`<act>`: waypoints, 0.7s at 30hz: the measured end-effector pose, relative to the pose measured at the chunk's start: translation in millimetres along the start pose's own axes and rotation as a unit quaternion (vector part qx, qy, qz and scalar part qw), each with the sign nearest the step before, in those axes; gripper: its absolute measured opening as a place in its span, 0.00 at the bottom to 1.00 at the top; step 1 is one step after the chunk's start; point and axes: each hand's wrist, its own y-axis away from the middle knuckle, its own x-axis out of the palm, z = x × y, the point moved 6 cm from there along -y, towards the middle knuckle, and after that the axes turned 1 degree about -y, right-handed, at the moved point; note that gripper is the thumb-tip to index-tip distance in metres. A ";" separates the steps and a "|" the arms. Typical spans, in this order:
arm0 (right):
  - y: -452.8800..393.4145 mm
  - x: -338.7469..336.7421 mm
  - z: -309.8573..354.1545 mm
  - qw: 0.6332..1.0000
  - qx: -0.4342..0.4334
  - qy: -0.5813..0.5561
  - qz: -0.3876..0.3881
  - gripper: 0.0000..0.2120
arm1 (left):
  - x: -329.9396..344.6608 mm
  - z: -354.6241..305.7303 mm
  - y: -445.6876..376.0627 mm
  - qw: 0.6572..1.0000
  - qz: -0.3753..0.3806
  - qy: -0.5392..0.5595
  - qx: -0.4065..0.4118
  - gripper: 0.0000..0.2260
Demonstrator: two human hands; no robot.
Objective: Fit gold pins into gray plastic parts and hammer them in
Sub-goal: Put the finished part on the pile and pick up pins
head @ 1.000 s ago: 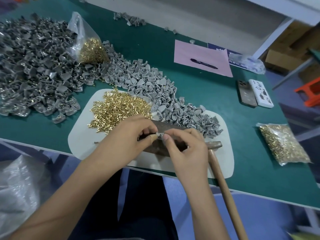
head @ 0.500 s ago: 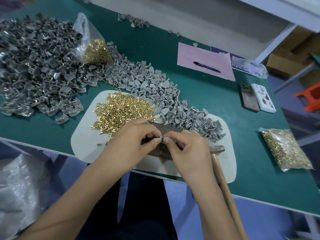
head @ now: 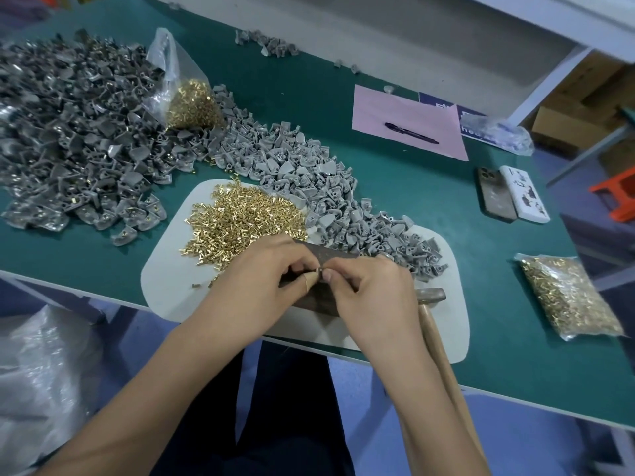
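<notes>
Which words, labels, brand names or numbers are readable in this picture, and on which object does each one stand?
No text can be read with certainty.
Blue sheet under the pink paper: white letters, mostly covered and blurred.
Blue sheet under the clear plastic bag: pale letters, perhaps "hea", too blurred to confirm.
White phone case: dark drawings, no legible words.

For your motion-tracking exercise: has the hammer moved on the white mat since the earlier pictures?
No. The hammer lies at the same spot on the white mat, beside the right hand.
</notes>
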 end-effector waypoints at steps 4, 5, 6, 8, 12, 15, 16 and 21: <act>-2.2 -2.4 -4.4 1.000 -0.014 -0.011 -0.023 0.03 | 0.9 -1.0 -1.7 1.000 -0.003 0.002 -0.011 0.03; -1.8 -2.0 -5.2 0.999 -0.022 -0.021 -0.029 0.03 | 1.0 -0.7 -1.5 1.000 -0.005 0.000 -0.011 0.02; 1.7 -2.5 -6.5 0.997 -0.034 -0.050 -0.043 0.04 | 0.8 -0.1 -1.2 1.000 -0.006 -0.007 -0.009 0.02; 19.7 -14.1 -22.9 0.983 -0.026 -0.136 -0.119 0.07 | 1.2 -0.3 0.2 1.000 -0.012 -0.023 -0.003 0.02; 75.9 -40.7 -107.7 0.953 0.172 -0.099 -0.227 0.06 | 4.4 -3.6 3.4 0.999 -0.034 -0.032 0.007 0.03; 99.9 -35.5 -140.2 0.952 0.278 -0.037 -0.125 0.18 | 12.3 -6.6 0.5 0.999 -0.025 -0.043 0.013 0.04; 100.8 -34.0 -139.5 0.958 0.268 -0.026 -0.099 0.18 | 14.4 -7.2 -0.7 0.999 -0.022 -0.044 0.015 0.05; 89.3 -38.7 -129.8 0.964 0.250 0.083 -0.037 0.12 | 18.5 -7.8 -6.6 0.999 -0.019 -0.047 0.012 0.05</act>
